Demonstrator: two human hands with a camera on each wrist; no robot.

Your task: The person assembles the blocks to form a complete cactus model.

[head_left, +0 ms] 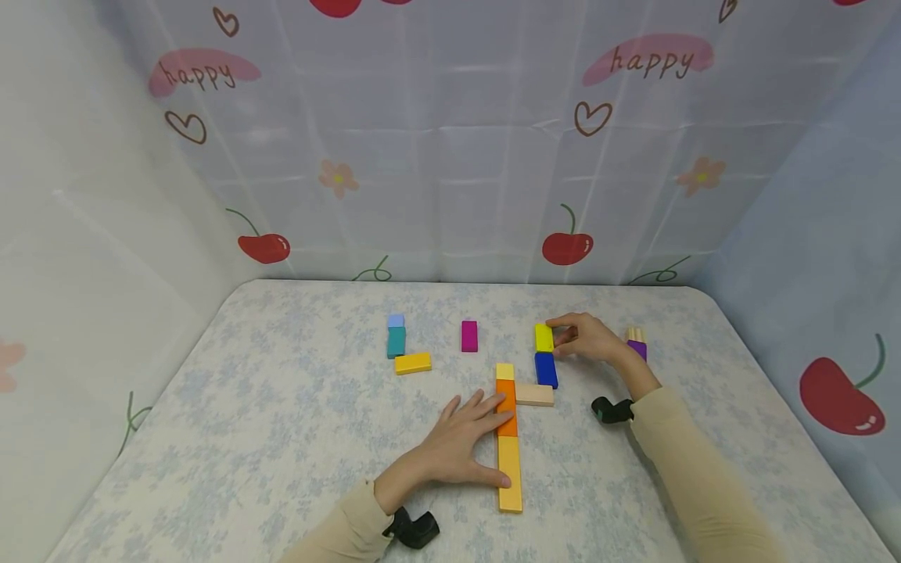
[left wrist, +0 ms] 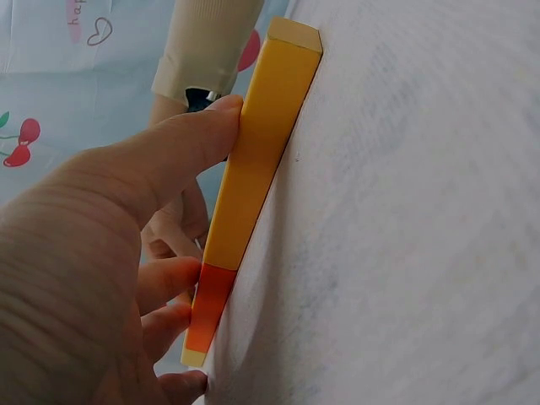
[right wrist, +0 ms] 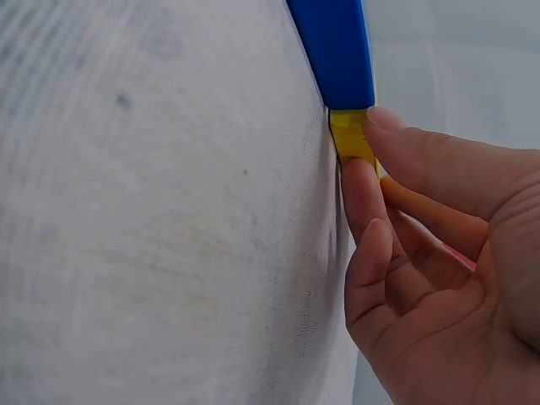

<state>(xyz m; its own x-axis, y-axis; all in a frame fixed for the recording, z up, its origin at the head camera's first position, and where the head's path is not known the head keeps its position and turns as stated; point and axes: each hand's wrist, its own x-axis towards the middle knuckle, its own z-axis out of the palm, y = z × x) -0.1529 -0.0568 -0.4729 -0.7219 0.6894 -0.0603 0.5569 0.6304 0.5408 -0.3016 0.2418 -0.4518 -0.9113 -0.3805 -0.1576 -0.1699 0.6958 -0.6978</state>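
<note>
A column of blocks runs toward the front of the table: a pale yellow block (head_left: 504, 371) at its far end, then an orange block (head_left: 507, 422), then a long yellow-orange block (head_left: 511, 496). My left hand (head_left: 454, 446) lies spread along its left side, fingertips on the orange block and thumb on the long one (left wrist: 261, 143). A beige block (head_left: 535, 394) extends right from the orange one. Beyond it, a blue block (head_left: 545, 369) meets a bright yellow block (head_left: 543, 338). My right hand (head_left: 587, 338) pinches that yellow block (right wrist: 353, 139) between thumb and fingers.
Left of centre are a teal block (head_left: 396, 342), a light blue block (head_left: 396, 320) and a yellow-orange block (head_left: 413, 363). A magenta block (head_left: 469, 336) lies alone. Past my right wrist sit a purple block (head_left: 637, 349) and some cream pieces (head_left: 636, 333). Printed curtains surround the table.
</note>
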